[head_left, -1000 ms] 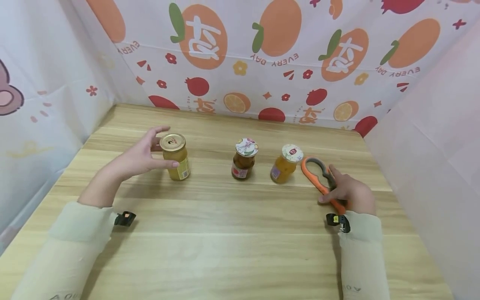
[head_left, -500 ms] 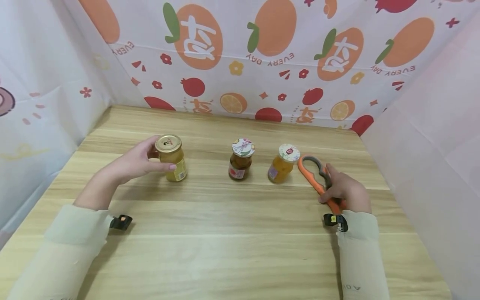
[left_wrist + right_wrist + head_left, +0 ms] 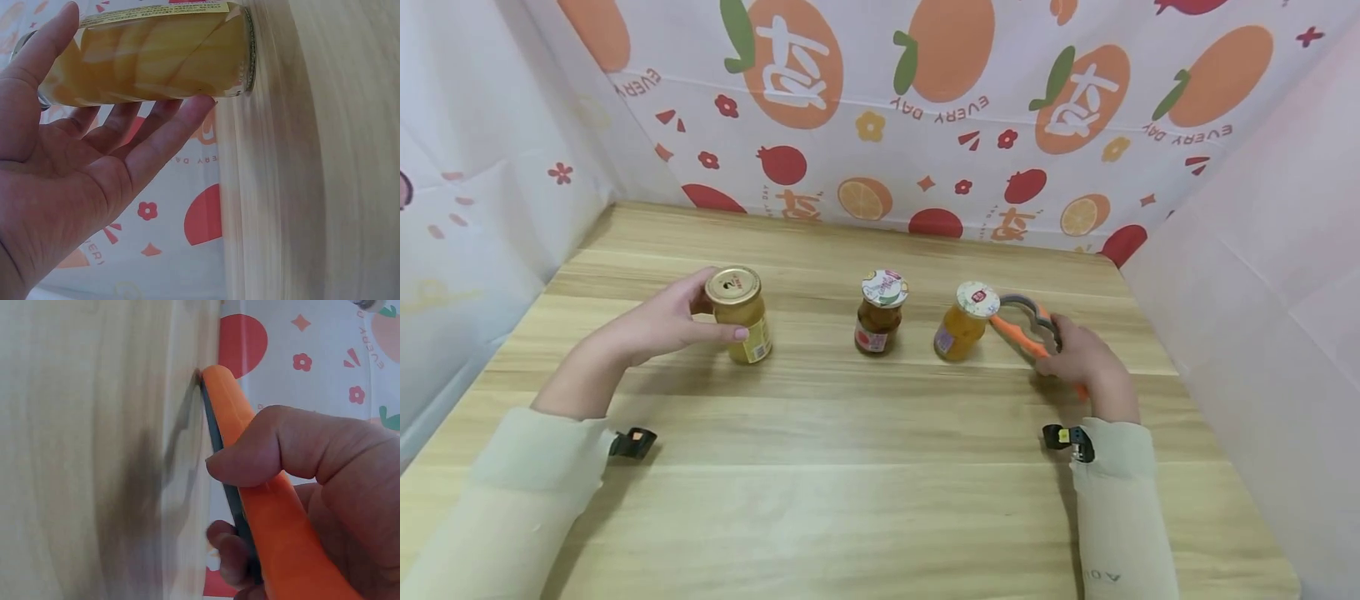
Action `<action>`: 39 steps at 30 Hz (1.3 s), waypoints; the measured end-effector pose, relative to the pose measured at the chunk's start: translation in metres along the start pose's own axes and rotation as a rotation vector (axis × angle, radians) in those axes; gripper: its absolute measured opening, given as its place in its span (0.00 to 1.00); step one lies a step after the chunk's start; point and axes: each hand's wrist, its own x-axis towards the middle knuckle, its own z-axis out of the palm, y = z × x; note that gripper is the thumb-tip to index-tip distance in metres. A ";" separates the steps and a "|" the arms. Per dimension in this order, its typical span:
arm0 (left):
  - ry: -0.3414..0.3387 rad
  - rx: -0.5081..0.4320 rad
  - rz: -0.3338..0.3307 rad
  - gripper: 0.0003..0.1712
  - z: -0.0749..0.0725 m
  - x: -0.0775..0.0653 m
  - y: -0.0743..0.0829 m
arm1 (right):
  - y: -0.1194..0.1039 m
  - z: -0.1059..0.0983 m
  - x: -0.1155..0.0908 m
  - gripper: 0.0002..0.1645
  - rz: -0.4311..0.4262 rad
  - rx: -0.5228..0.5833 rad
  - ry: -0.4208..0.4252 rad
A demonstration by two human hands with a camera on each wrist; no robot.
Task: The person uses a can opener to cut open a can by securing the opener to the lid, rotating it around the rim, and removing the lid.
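Note:
My left hand (image 3: pixel 658 329) holds a tall glass jar (image 3: pixel 747 337) with a gold lid, thumb on the near side and fingers behind. In the left wrist view, pale yellow pieces show through the jar's glass (image 3: pixel 162 53), and its base meets the table. My right hand (image 3: pixel 1093 367) grips an orange and grey jar opener (image 3: pixel 1021 337) by its handles. Seen from the right wrist, the opener (image 3: pixel 275 519) is tilted, its handle end off the wood and its far tip at or close to the surface. Part of its handle is hidden by the hand.
A small dark-brown jar (image 3: pixel 877 321) with a patterned lid stands mid-table. Right of it is a small orange-yellow jar (image 3: pixel 961 329), close to the opener's loop. Behind the wooden table (image 3: pixel 820 500) hangs a fruit-print curtain (image 3: pixel 872 125); pale curtains line both sides.
My left fingers have come in around the gold-lidded jar. My right hand has taken hold of the jar opener and tipped it up off the table. The two small jars stay put.

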 end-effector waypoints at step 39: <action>-0.195 -0.077 0.160 0.39 0.051 0.010 0.023 | -0.133 -0.018 -0.059 0.45 -0.707 0.273 0.664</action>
